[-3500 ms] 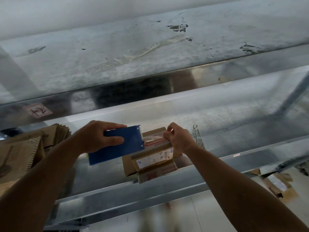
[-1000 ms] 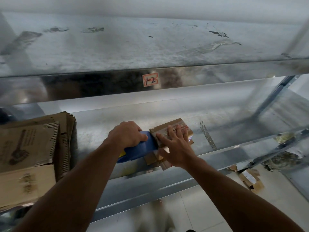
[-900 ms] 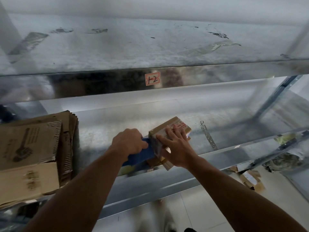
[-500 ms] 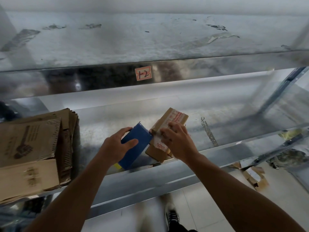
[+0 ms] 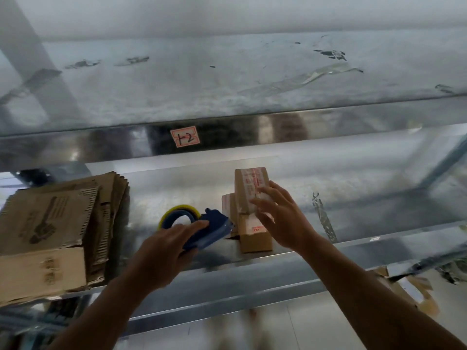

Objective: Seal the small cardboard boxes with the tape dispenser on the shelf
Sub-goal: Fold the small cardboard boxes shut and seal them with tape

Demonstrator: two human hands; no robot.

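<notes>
Small brown cardboard boxes (image 5: 255, 238), banded with white-and-red printed tape, sit clustered mid-way along the long galvanised metal shelf (image 5: 353, 198), near its front lip. At the shelf's left end we note a stack of flattened corrugated cardboard sheets (image 5: 50, 223). Left hand (image 5: 161, 251) clasps the blue plastic tape dispenser (image 5: 212, 231), fingers over its top, its nose just beside the boxes. Right hand (image 5: 280, 218) has its fingers spread against the tallest box (image 5: 249, 190), which stands on end above the others. Blur keeps us from telling whether it grips or only touches. A yellow tape roll (image 5: 177, 213) sits at the dispenser's far end. A small red-bordered label (image 5: 185, 136) marked "12" sticks to the upper shelf edge.
</notes>
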